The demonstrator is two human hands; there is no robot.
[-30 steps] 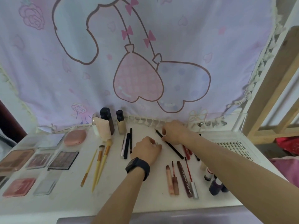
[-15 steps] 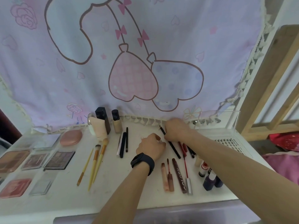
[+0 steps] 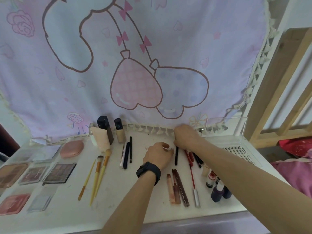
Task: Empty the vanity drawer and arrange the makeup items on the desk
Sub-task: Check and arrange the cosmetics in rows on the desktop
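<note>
Head view: right hand (image 3: 185, 137) pinches black pencil (image 3: 176, 157), left hand (image 3: 157, 155) curled beside it (labels unreadable).

Hanging cloth (image 3: 152, 48): lavender, brown-outlined heart balloons, one pink check, one pale blue spotted; pink bows. Desk (image 3: 118, 208): white. Eyeliner pencil (image 3: 176, 156): black. Makeup brushes (image 3: 99, 176): yellow handles. Compact (image 3: 71, 149): pink. Nail polish bottles (image 3: 217, 193): dark purple, white caps. Wristwatch (image 3: 148, 172): black.

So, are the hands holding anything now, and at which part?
The right hand pinches the black makeup pencil at its far end; the rest lies on the desk. The left hand is curled beside it; whether it holds anything cannot be told.
</note>
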